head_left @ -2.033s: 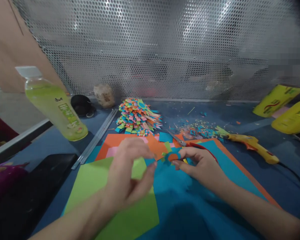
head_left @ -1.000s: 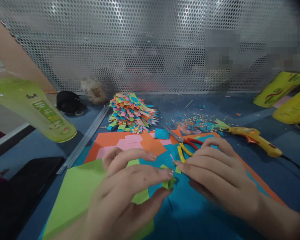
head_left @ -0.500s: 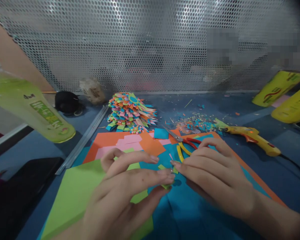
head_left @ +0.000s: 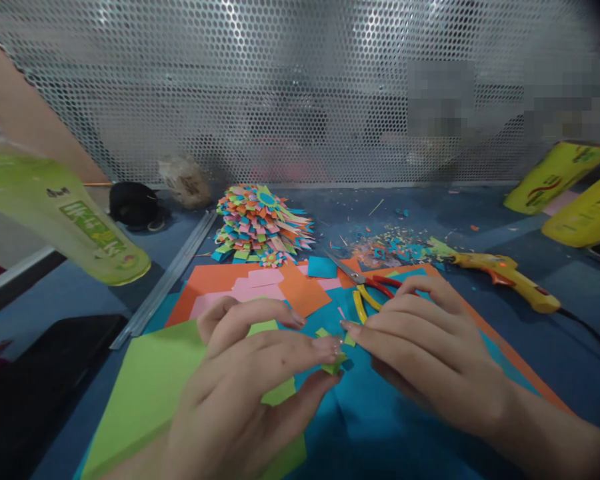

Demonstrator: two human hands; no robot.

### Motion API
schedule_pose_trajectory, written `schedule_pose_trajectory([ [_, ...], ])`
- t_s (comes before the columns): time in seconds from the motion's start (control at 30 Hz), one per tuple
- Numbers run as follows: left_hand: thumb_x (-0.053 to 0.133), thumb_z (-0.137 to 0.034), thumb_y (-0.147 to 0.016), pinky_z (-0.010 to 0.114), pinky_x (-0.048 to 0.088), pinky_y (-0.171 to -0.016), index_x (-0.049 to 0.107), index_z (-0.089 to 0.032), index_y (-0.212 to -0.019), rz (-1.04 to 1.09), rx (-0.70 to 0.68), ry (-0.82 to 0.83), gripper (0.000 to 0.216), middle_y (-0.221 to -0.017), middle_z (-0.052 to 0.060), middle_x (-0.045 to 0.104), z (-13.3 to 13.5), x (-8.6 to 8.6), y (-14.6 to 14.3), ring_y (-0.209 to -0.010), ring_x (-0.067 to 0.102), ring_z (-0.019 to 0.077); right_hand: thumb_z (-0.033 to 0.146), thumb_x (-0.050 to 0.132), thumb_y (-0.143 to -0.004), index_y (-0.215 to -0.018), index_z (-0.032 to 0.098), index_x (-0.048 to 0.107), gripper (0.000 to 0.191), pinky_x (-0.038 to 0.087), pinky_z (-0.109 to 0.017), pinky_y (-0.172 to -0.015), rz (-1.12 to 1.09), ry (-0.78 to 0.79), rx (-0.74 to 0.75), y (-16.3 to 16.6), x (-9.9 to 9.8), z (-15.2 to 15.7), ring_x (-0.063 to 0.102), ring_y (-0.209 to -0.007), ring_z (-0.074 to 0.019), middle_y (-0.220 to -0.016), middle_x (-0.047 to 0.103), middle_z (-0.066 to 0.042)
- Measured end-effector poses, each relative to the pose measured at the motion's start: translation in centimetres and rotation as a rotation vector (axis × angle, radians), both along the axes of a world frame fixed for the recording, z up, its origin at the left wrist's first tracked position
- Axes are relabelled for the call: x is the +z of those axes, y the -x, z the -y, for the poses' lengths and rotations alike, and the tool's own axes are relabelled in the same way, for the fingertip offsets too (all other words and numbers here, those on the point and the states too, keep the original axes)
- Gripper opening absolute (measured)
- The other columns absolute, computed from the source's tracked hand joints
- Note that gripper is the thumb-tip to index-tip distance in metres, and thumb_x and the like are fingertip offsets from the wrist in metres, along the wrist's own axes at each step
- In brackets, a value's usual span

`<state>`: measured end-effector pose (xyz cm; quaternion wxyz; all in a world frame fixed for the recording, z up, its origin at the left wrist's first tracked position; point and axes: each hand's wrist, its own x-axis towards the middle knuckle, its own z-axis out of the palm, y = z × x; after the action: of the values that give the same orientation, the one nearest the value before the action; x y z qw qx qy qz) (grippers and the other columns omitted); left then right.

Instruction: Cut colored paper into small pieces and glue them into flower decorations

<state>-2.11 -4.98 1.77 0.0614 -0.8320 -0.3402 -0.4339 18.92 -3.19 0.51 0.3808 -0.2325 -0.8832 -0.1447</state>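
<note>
My left hand and my right hand meet fingertip to fingertip over a blue paper sheet. Between them they pinch a small folded green paper piece. The left hand's fingers are curled, its thumb under the piece. My right hand's fingers are pressed together at the piece's upper edge. A larger green sheet lies under my left wrist. Scissors with red and yellow handles lie just beyond my right hand.
A pile of coloured paper flowers sits at the back by the perforated metal screen. Orange and pink sheets lie in the middle. A yellow glue gun rests right, a green drink bottle left, yellow packs far right.
Two seconds ago my right hand held an orange-and-blue paper disc and my left hand hung apart. Both hands then came together on the green piece; over the last second they have barely shifted.
</note>
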Motion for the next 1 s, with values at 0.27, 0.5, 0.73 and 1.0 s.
schedule_pose_trajectory([
  [0.27, 0.065, -0.014, -0.075, 0.038, 0.042, -0.075, 0.058, -0.027, -0.085, -0.05, -0.003, 0.004, 0.018, -0.068, -0.005, 0.068, 0.08, 0.13, 0.2, -0.077, 0.06, 0.0177, 0.013, 0.049, -0.091, -0.093, 0.017, 0.063, 0.015, 0.044, -0.041, -0.071, -0.013, -0.013, 0.001, 0.02, 0.15, -0.05, 0.06, -0.066, -0.0159, -0.078, 0.073, -0.003],
  [0.5, 0.066, -0.009, -0.074, 0.035, 0.04, -0.074, 0.059, -0.025, -0.085, 0.001, -0.033, -0.012, 0.021, -0.068, -0.008, 0.071, 0.17, -0.28, 0.3, -0.08, 0.059, 0.0164, 0.012, 0.05, -0.09, -0.091, 0.014, 0.063, 0.013, 0.045, -0.042, -0.071, -0.023, -0.01, 0.007, 0.03, -0.03, -0.14, 0.059, -0.067, -0.0155, -0.078, 0.072, -0.003],
  [0.73, 0.065, -0.006, -0.074, 0.035, 0.038, -0.075, 0.061, -0.025, -0.087, 0.056, -0.057, -0.01, 0.024, -0.072, -0.009, 0.074, 0.2, -0.68, 0.34, -0.085, 0.057, 0.0172, 0.011, 0.05, -0.09, -0.091, 0.013, 0.064, 0.014, 0.043, -0.041, -0.073, -0.035, -0.039, 0.017, 0.02, -0.24, -0.14, 0.058, -0.067, -0.0149, -0.078, 0.071, -0.002],
  [1.0, 0.067, -0.005, -0.073, 0.033, 0.04, -0.072, 0.06, -0.024, -0.086, 0.053, -0.048, -0.029, 0.023, -0.069, -0.008, 0.071, 0.15, -0.53, 0.27, -0.086, 0.055, 0.016, 0.014, 0.047, -0.093, -0.09, 0.014, 0.063, 0.016, 0.044, -0.039, -0.071, -0.036, -0.054, 0.004, 0.12, -0.08, -0.26, 0.058, -0.066, -0.0141, -0.077, 0.071, -0.002],
])
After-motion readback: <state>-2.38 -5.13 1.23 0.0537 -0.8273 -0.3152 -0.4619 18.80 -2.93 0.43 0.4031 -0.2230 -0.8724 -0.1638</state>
